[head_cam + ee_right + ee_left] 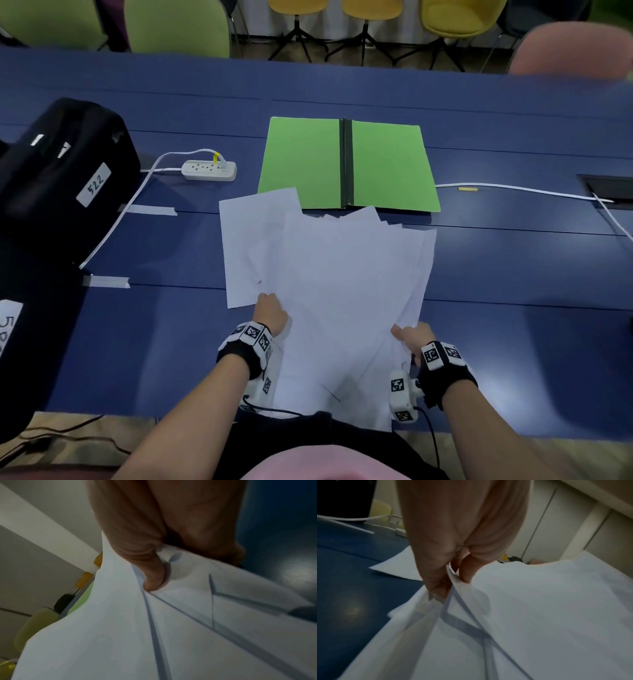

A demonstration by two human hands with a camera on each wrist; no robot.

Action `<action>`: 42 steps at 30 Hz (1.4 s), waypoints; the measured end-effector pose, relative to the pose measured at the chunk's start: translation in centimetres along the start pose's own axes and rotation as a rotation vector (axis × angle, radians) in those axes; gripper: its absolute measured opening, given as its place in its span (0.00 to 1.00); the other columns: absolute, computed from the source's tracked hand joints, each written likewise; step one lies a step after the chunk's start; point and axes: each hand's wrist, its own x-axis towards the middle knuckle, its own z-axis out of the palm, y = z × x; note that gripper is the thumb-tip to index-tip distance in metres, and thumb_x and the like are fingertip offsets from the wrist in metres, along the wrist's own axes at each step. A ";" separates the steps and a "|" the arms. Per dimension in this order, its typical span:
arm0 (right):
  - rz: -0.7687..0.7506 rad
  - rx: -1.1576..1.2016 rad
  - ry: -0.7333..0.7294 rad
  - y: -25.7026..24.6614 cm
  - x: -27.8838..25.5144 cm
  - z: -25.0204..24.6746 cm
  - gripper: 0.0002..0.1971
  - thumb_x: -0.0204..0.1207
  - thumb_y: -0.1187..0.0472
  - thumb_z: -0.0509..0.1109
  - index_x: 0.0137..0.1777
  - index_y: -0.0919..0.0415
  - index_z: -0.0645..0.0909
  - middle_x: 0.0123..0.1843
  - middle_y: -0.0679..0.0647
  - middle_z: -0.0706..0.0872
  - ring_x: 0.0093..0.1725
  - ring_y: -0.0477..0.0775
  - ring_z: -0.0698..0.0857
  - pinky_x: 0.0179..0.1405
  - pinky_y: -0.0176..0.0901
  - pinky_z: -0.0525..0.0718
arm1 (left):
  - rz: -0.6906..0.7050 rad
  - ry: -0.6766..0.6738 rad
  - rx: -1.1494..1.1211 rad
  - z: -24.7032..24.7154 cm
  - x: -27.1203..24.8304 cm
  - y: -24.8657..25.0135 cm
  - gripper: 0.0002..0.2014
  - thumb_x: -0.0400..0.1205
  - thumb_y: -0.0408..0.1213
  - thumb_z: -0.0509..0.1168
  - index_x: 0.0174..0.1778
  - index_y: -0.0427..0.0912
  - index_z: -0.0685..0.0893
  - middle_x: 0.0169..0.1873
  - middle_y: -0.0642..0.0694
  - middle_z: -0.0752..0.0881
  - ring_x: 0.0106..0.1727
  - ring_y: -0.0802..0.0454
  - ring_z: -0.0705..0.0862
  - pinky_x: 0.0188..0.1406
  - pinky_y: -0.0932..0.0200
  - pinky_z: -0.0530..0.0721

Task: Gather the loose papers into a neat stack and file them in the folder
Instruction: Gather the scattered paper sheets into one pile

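Your left hand (271, 312) pinches the left edge of the loose white sheets of paper (346, 284); in the left wrist view the thumb (469, 568) lies on top and the other fingers are curled under several sheets (539, 615). Your right hand (412, 337) pinches the right edge of the same bundle, and in the right wrist view its thumb (150, 574) presses down on the top sheet (120, 635). So both grips are closed on the papers, not spread.

The sheets are not yet even. They fan out at different angles, and their corners stick out at the far end and on the right. One sheet at the left (246, 240) lies flat on the dark blue desk (513, 274) and reaches out beyond the others. The near end of the bundle hangs over the desk edge, toward your body.

The green paper folder with a black spine (347, 164) lies open and flat on the desk, just behind the papers. The far corners of the sheets touch or cover its near edge.

At the left you have a white power strip (209, 170) with its white cable, and a black bag with a white label (65, 164). Green and yellow chairs (370, 10) stand behind the desk.
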 end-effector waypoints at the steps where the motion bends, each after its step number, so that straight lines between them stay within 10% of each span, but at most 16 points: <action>1: -0.012 -0.009 -0.004 -0.3 0.0 0.1 0.18 0.77 0.69 0.67 0.62 0.82 0.76 0.51 0.68 0.83 0.46 0.60 0.80 0.39 0.45 0.78 | 0.014 -0.020 0.005 0.1 0.1 0.3 0.14 0.82 0.27 0.56 0.61 0.25 0.76 0.63 0.29 0.77 0.63 0.34 0.79 0.60 0.51 0.76; 9: 0.006 0.093 0.024 -1.7 -0.2 0.3 0.43 0.74 0.35 0.63 0.77 0.71 0.66 0.76 0.65 0.73 0.72 0.66 0.75 0.64 0.51 0.74 | -0.432 0.375 -0.309 -4.7 3.1 -3.1 0.29 0.74 0.42 0.70 0.67 0.31 0.73 0.69 0.32 0.68 0.69 0.32 0.70 0.67 0.40 0.74; 17: -0.083 0.049 0.098 -1.4 -0.1 1.9 0.18 0.71 0.67 0.76 0.58 0.78 0.81 0.52 0.64 0.86 0.49 0.63 0.84 0.49 0.53 0.83 | -0.274 0.368 -0.194 -4.4 4.5 -6.3 0.34 0.73 0.37 0.75 0.75 0.40 0.71 0.68 0.36 0.67 0.68 0.34 0.70 0.64 0.38 0.77; 30: -0.039 0.077 0.025 -2.7 1.3 1.2 0.25 0.74 0.62 0.74 0.69 0.71 0.75 0.63 0.62 0.84 0.57 0.65 0.84 0.54 0.55 0.84 | 0.126 0.086 0.098 -2.4 1.1 -5.8 0.29 0.69 0.25 0.64 0.68 0.41 0.72 0.65 0.41 0.69 0.60 0.39 0.71 0.61 0.52 0.77; 34: -0.019 -0.083 -0.014 -2.7 0.8 2.1 0.25 0.77 0.65 0.71 0.71 0.76 0.71 0.68 0.67 0.80 0.67 0.67 0.80 0.53 0.46 0.77 | 0.033 0.098 -0.171 -2.9 2.0 -6.2 0.22 0.70 0.25 0.62 0.61 0.28 0.78 0.62 0.29 0.76 0.59 0.32 0.80 0.62 0.45 0.80; 38: -0.136 0.064 0.134 -2.2 1.2 1.9 0.18 0.76 0.68 0.68 0.65 0.70 0.77 0.62 0.62 0.84 0.54 0.62 0.83 0.52 0.46 0.79 | -0.214 0.249 -0.316 -4.8 2.4 -6.5 0.19 0.82 0.31 0.59 0.67 0.27 0.73 0.71 0.31 0.69 0.65 0.34 0.77 0.67 0.50 0.74; 42: -0.213 -0.019 0.209 -2.4 1.0 2.3 0.20 0.79 0.71 0.54 0.69 0.67 0.76 0.66 0.65 0.81 0.62 0.67 0.81 0.59 0.48 0.78 | -0.200 0.185 -0.288 -4.9 2.2 -4.8 0.30 0.82 0.46 0.64 0.71 0.27 0.66 0.71 0.33 0.66 0.57 0.38 0.79 0.56 0.50 0.77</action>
